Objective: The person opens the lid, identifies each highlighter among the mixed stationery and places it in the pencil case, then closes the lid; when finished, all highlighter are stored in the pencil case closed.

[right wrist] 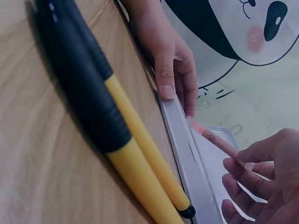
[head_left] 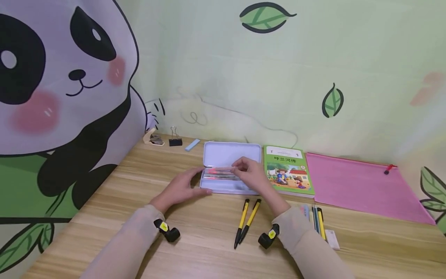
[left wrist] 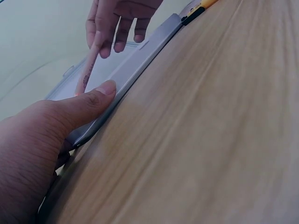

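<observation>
White, the case (head_left: 226, 190) lies open at twelve o'clock; the right hand (head_left: 250, 173), pinching a pink pen (right wrist: 222, 145) over it, partly hides the pens (head_left: 217, 177) inside. The left hand (head_left: 180, 188) grips its nine-o'clock end.

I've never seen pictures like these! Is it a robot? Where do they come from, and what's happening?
No robot here, just a person's two bare hands. The big picture comes from a camera worn on the head, looking forward and down. The other two come from a small black camera on each wrist, so they look tilted and close up.

On the wooden table, the left hand holds the left end of an open pencil case. The right hand pinches a pink pen over it.

Nearby lie two yellow-and-black pens, a book with a picture cover, a pink zip pouch, a white eraser and a black binder clip. The panda is only a picture behind the table!
</observation>
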`<state>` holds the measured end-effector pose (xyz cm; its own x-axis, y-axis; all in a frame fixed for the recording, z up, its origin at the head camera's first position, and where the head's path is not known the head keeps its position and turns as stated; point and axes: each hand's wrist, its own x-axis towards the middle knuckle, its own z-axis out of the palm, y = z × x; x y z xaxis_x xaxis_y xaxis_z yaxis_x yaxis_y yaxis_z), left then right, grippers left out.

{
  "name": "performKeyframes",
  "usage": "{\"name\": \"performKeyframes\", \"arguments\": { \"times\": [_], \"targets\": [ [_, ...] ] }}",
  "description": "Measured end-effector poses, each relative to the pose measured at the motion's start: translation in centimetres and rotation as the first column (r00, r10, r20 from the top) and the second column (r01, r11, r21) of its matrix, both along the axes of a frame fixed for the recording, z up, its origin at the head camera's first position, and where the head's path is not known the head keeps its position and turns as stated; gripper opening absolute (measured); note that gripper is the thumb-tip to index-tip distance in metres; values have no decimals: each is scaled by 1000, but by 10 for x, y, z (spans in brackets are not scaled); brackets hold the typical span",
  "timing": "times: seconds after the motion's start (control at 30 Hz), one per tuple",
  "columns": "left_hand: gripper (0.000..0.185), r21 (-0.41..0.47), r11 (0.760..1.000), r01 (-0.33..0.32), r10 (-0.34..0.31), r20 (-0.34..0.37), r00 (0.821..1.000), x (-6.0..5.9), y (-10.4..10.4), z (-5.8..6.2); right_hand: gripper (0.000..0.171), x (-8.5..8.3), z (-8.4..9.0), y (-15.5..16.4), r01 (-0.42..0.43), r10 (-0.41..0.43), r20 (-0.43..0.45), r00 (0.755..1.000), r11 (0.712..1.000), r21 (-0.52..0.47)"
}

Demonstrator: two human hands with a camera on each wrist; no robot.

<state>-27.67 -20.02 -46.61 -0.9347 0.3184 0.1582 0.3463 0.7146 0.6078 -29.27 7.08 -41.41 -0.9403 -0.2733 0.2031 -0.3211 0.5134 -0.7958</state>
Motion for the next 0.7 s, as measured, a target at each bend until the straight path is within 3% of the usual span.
{"name": "performKeyframes", "arguments": {
  "times": [0.33, 0.7],
  "targets": [
    [101, 5, 1000, 6, -6, -6, 1000, 0, 1, -2, 12, -3, -7, 4, -4, 5, -9, 1000, 991, 133],
    [101, -6, 1000, 8, -8, -5, 1000, -1, 0, -2, 14, -4, -11, 2, 26, -20, -36, 999, 986, 164]
  ]
}}
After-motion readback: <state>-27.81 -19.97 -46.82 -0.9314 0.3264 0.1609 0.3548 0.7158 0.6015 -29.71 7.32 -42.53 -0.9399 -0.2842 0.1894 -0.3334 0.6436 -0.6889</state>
